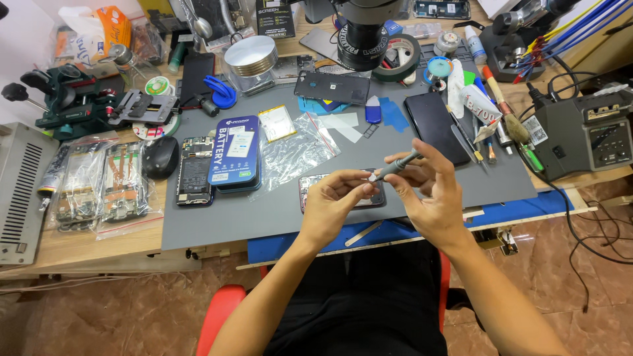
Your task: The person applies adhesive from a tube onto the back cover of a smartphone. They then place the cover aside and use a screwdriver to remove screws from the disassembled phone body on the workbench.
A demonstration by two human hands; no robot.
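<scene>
While both hands hover above the grey mat (264,211) on the bench (79,244), the left hand (330,204) pinches the pale tip of a grey screwdriver (395,166). At its 2 o'clock, the right hand (428,191) grips the tool's shaft. Beneath them lies an opened phone (310,188).

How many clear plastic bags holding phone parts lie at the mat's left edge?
2: one bag nearer the grey metal box, the other bag beside the black mouse. More may be hidden in the clutter.
</scene>
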